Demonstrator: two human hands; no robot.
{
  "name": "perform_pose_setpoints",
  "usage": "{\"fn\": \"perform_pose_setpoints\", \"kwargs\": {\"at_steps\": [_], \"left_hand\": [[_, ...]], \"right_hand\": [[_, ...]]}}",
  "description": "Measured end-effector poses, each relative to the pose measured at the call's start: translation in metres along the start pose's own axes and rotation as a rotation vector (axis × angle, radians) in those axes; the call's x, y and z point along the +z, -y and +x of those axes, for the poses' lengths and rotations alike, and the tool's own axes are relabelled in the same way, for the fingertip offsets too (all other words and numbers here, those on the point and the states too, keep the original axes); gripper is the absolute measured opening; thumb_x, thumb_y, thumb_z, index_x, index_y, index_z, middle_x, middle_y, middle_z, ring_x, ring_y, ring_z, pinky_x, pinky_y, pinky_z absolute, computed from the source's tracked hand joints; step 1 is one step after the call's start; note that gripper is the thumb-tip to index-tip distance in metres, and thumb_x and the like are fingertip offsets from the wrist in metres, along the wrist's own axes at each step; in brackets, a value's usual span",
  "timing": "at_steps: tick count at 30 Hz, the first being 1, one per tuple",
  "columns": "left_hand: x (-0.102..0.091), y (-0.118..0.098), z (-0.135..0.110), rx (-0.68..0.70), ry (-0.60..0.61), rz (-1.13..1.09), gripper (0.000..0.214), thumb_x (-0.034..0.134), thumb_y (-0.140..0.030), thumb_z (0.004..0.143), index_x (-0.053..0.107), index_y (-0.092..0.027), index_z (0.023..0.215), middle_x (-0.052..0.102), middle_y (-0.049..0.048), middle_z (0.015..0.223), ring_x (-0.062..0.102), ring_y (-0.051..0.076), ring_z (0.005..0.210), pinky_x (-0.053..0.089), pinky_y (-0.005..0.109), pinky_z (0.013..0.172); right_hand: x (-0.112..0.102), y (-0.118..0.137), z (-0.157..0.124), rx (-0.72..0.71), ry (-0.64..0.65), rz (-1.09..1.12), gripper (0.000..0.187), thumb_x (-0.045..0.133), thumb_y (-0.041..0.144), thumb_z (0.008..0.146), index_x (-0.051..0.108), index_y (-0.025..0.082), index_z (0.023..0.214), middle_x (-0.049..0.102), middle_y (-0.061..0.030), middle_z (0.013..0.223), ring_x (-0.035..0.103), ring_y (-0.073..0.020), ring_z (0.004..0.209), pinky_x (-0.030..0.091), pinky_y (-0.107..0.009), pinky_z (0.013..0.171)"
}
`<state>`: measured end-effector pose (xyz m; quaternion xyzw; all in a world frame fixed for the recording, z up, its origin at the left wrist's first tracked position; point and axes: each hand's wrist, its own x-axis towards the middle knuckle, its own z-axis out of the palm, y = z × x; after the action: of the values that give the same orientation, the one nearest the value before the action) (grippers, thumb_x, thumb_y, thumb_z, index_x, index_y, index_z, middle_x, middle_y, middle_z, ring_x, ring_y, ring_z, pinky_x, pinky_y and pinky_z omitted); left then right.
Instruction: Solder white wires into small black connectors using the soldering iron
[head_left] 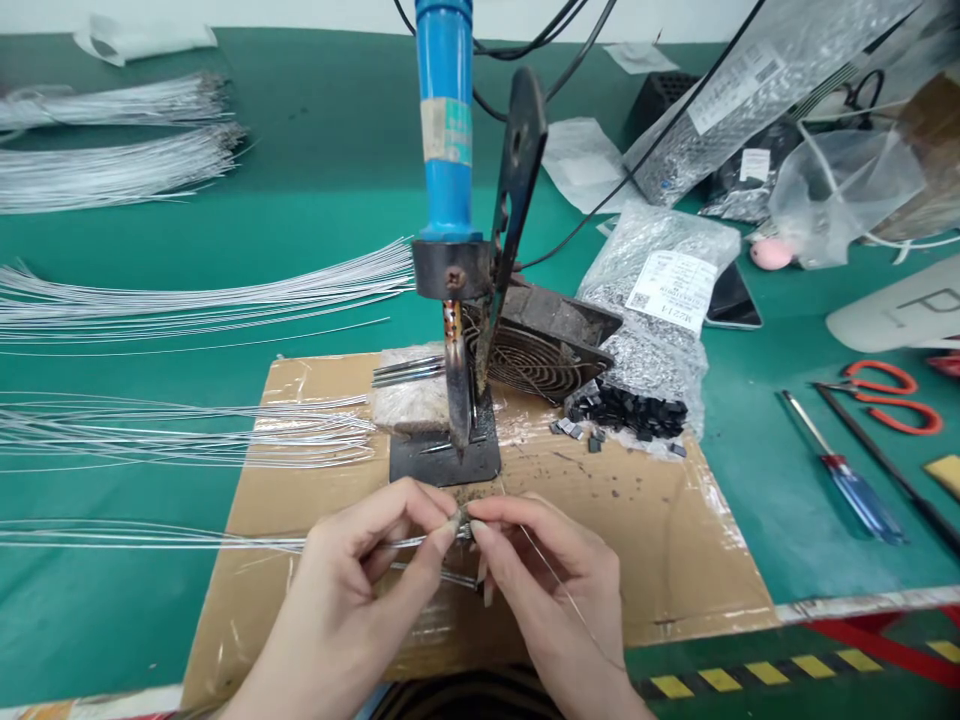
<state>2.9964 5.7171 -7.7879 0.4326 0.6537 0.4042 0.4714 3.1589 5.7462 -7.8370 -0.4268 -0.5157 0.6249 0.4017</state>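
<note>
My left hand (375, 560) pinches a thin bundle of white wires (150, 538) that runs off to the left. Touching it fingertip to fingertip, my right hand (547, 570) pinches the wire ends and a small part I cannot make out (463, 524); a thin solder strand (570, 600) trails over its back. Both hands are just in front of the blue-handled soldering iron (446, 150), which is mounted tip-down on a black stand (444, 460) over taped cardboard (660, 540).
Several bundles of white wires (150, 295) lie across the green table at left. A small fan (540, 350), a pile of black parts (626, 410) and silver bags (660, 260) sit behind right. A screwdriver (847, 475) and orange scissors (892, 395) lie at right.
</note>
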Motion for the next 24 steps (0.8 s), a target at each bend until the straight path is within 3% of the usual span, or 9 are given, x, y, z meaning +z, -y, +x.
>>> {"fn": "perform_pose_setpoints", "kwargs": {"at_steps": [2, 6, 9, 11, 13, 16, 20, 24], "left_hand": [[-0.001, 0.002, 0.000, 0.001, 0.018, 0.013, 0.018, 0.067, -0.022, 0.094, 0.071, -0.020, 0.077, 0.075, 0.0021, 0.091, 0.072, 0.011, 0.081, 0.055, 0.012, 0.073], [-0.002, 0.006, 0.000, 0.001, 0.006, 0.068, 0.017, 0.066, -0.023, 0.095, 0.070, -0.020, 0.079, 0.076, 0.0024, 0.092, 0.072, 0.012, 0.085, 0.056, 0.013, 0.075], [-0.002, 0.007, 0.001, 0.024, -0.027, 0.107, 0.017, 0.066, -0.021, 0.095, 0.069, -0.020, 0.078, 0.076, 0.0032, 0.094, 0.072, 0.013, 0.085, 0.056, 0.014, 0.075], [-0.001, 0.006, 0.003, 0.036, -0.039, 0.111, 0.017, 0.065, -0.020, 0.095, 0.069, -0.020, 0.079, 0.076, 0.0032, 0.094, 0.072, 0.013, 0.085, 0.056, 0.014, 0.074], [-0.001, 0.006, 0.005, 0.042, -0.056, 0.109, 0.017, 0.065, -0.020, 0.095, 0.069, -0.020, 0.079, 0.076, 0.0029, 0.094, 0.072, 0.012, 0.084, 0.055, 0.014, 0.074], [-0.001, 0.005, 0.008, 0.045, -0.079, 0.114, 0.016, 0.065, -0.020, 0.094, 0.069, -0.020, 0.079, 0.075, 0.0027, 0.093, 0.072, 0.012, 0.083, 0.055, 0.014, 0.072], [-0.002, 0.003, 0.011, 0.045, -0.069, 0.140, 0.018, 0.064, -0.020, 0.095, 0.067, -0.020, 0.077, 0.076, 0.0021, 0.092, 0.071, 0.011, 0.079, 0.053, 0.014, 0.069], [-0.003, 0.001, 0.015, 0.051, -0.059, 0.140, 0.017, 0.063, -0.020, 0.095, 0.068, -0.021, 0.079, 0.076, 0.0015, 0.093, 0.071, 0.011, 0.081, 0.054, 0.014, 0.071]], "right_hand": [[0.000, 0.003, -0.002, 0.001, -0.004, -0.039, 0.014, 0.067, 0.031, 0.101, 0.079, 0.033, 0.108, 0.065, 0.0027, 0.081, 0.062, -0.0103, 0.069, 0.050, -0.024, 0.065], [0.000, 0.009, -0.006, -0.032, -0.062, -0.115, 0.036, 0.038, 0.036, 0.113, 0.071, 0.032, 0.127, 0.056, 0.0010, 0.086, 0.053, -0.0113, 0.068, 0.045, -0.027, 0.064], [-0.003, 0.010, -0.009, 0.009, -0.116, -0.204, 0.034, 0.035, 0.035, 0.113, 0.059, 0.031, 0.137, 0.060, 0.0019, 0.082, 0.054, -0.0133, 0.068, 0.042, -0.029, 0.066], [-0.008, 0.008, -0.008, 0.010, -0.135, -0.248, 0.027, 0.041, 0.036, 0.111, 0.059, 0.029, 0.129, 0.062, 0.0015, 0.078, 0.053, -0.0146, 0.063, 0.043, -0.030, 0.064], [-0.013, 0.007, -0.007, -0.010, -0.145, -0.264, 0.018, 0.050, 0.038, 0.107, 0.064, 0.026, 0.107, 0.059, -0.0003, 0.073, 0.049, -0.0161, 0.057, 0.041, -0.032, 0.057], [-0.019, 0.009, -0.002, -0.050, -0.117, -0.266, 0.027, 0.056, 0.037, 0.103, 0.057, 0.026, 0.079, 0.055, -0.0029, 0.072, 0.049, -0.0190, 0.059, 0.040, -0.033, 0.053], [-0.017, 0.014, 0.006, -0.116, -0.034, -0.206, 0.028, 0.050, 0.029, 0.105, 0.053, 0.023, 0.078, 0.064, -0.0046, 0.097, 0.063, -0.0182, 0.086, 0.051, -0.031, 0.076], [-0.012, 0.020, 0.011, -0.041, 0.023, -0.018, 0.023, 0.058, 0.024, 0.102, 0.057, 0.021, 0.078, 0.070, -0.0054, 0.124, 0.070, -0.0202, 0.113, 0.054, -0.033, 0.102]]}}
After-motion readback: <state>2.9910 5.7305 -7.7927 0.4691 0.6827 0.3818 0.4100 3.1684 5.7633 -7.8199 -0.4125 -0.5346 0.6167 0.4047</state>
